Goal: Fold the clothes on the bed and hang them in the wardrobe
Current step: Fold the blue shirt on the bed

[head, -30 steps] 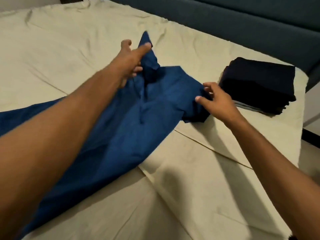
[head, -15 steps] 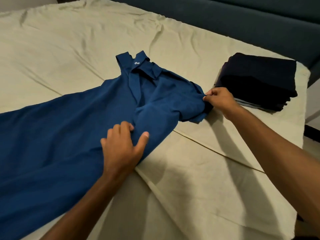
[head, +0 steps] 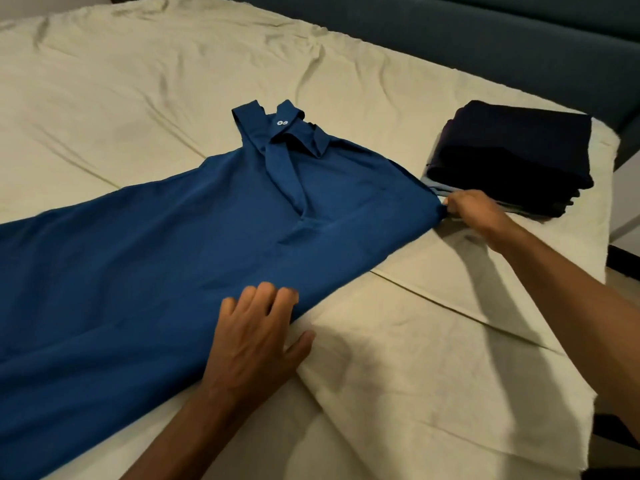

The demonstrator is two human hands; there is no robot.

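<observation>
A long blue collared garment [head: 145, 258] lies spread flat across the bed [head: 415, 358], its collar with two white buttons toward the far side. My left hand [head: 256, 337] presses flat on the garment's near edge, fingers straight and spread. My right hand [head: 474, 209] pinches the garment's right sleeve tip and holds it stretched out sideways, close to a stack of folded dark clothes [head: 512, 157].
The cream sheet covers the bed, with a folded seam running diagonally near the front. A dark blue padded headboard [head: 485, 39] runs along the far side. The bed's right edge drops to the floor [head: 623, 237].
The right hand has pulled the sleeve out to the right, flattening the crumpled shoulder. The left hand dropped from the collar to the near edge and now lies flat there.
</observation>
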